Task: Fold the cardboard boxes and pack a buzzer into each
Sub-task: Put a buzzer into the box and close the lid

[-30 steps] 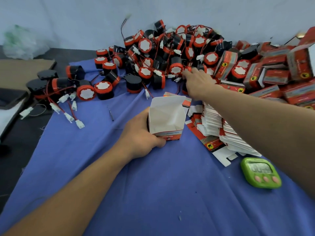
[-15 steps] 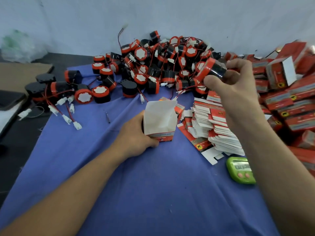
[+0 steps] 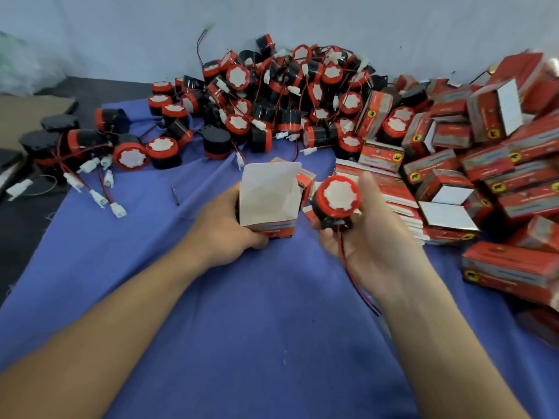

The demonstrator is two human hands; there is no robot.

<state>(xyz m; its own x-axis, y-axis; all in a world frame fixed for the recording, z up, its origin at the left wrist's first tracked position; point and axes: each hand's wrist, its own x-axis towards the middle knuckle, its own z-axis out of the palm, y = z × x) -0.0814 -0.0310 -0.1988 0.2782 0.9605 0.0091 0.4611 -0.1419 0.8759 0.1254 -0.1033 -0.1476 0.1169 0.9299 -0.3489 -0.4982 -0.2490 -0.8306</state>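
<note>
My left hand (image 3: 225,229) grips an upright folded cardboard box (image 3: 267,201) on the blue cloth, its top flaps open and its white inside showing. Just right of it my right hand (image 3: 372,237) holds a red and black buzzer (image 3: 337,199), white face towards me, with its red and black wire hanging down over my palm and wrist. The buzzer is level with the box's opening, a short gap from it.
A heap of loose buzzers (image 3: 272,98) with wires and white plugs lies at the back. Flat unfolded boxes (image 3: 393,189) are stacked behind my right hand. Packed red boxes (image 3: 490,164) pile up on the right. Blue cloth (image 3: 257,328) covers the table.
My right hand took a buzzer from the heap, lifted it and brought it down and left, beside the open box. My left hand kept hold of the box.
</note>
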